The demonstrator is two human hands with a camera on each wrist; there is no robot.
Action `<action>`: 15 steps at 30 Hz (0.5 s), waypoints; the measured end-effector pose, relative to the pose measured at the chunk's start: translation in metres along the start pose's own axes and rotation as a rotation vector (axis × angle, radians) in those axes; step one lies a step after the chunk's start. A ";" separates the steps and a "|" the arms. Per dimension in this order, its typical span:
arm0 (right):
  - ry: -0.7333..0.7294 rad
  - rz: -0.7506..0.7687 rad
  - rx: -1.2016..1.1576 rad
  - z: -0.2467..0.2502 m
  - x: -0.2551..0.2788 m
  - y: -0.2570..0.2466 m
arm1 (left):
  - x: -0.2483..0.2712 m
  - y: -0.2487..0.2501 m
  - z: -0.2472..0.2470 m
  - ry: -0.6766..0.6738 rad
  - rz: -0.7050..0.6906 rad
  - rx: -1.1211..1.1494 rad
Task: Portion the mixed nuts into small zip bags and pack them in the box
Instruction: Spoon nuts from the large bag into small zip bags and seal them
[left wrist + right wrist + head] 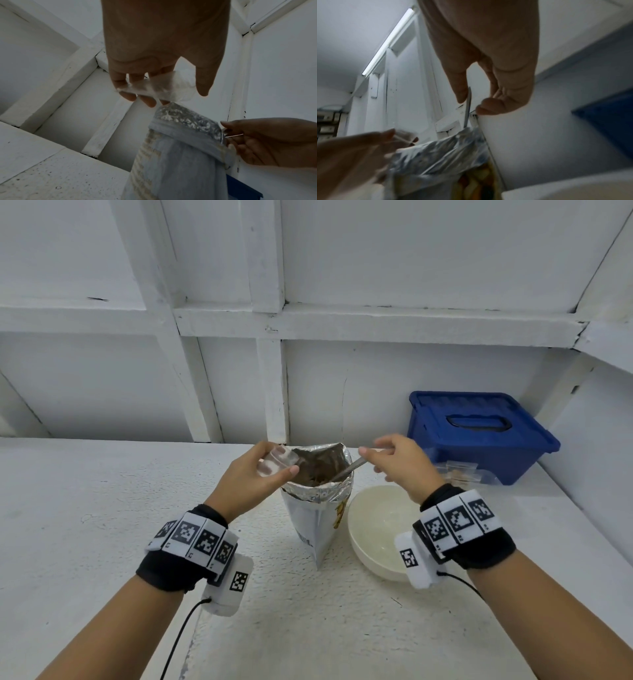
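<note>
Over the nut bag point(317, 474), left hand point(255, 479) pinches zip bag point(277, 462); right hand point(399, 462) dips spoon point(346, 470).

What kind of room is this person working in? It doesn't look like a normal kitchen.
Probably a plain workroom or storage nook rather than a kitchen: a rough white-painted counter set against bare white panelled walls, with a blue lidded storage box in the corner. No sink or stove shows.

Foil-lined nut bag point(317, 501) stands upright, mouth open, brown nuts point(313, 474) inside. Small clear zip bag point(277, 462) held beside its rim, apparently empty. Blue box point(479, 436) lidded, rear right; filled zip bags point(462, 474) lie against its front.
</note>
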State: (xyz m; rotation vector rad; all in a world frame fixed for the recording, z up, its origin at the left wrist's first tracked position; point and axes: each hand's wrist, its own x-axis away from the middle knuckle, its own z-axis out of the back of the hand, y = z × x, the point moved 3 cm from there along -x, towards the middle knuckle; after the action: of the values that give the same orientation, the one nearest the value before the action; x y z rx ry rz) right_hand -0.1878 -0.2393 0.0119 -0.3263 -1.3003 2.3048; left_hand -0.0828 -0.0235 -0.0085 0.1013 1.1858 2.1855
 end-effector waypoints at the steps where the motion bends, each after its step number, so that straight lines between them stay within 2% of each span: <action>1: -0.009 -0.005 -0.117 -0.006 -0.001 0.002 | 0.000 -0.001 -0.002 -0.008 0.008 0.003; 3: 0.020 0.016 -0.263 -0.015 -0.001 0.002 | -0.001 -0.002 -0.004 -0.009 0.025 0.014; 4: 0.050 0.043 -0.263 -0.017 -0.002 0.000 | -0.002 -0.002 -0.005 -0.005 0.028 0.022; 6: 0.126 0.159 -0.148 -0.017 -0.003 -0.008 | -0.002 -0.001 -0.006 -0.006 0.031 0.030; 9: 0.237 0.484 0.065 -0.016 -0.001 -0.027 | -0.002 0.000 -0.006 -0.015 0.035 0.036; 11: 0.247 0.679 0.228 -0.020 0.000 -0.032 | -0.002 0.001 -0.005 -0.012 0.036 0.043; 13: 0.196 0.749 0.375 -0.028 0.001 -0.030 | -0.002 0.002 -0.005 -0.006 0.041 0.046; 15: 0.141 0.752 0.453 -0.035 0.001 -0.026 | -0.002 0.002 -0.005 -0.003 0.040 0.030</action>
State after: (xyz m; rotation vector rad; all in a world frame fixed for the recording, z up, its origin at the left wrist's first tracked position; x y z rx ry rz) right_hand -0.1667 -0.2014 0.0161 -0.9174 -0.5921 3.0198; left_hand -0.0838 -0.0291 -0.0095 0.1421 1.2246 2.2021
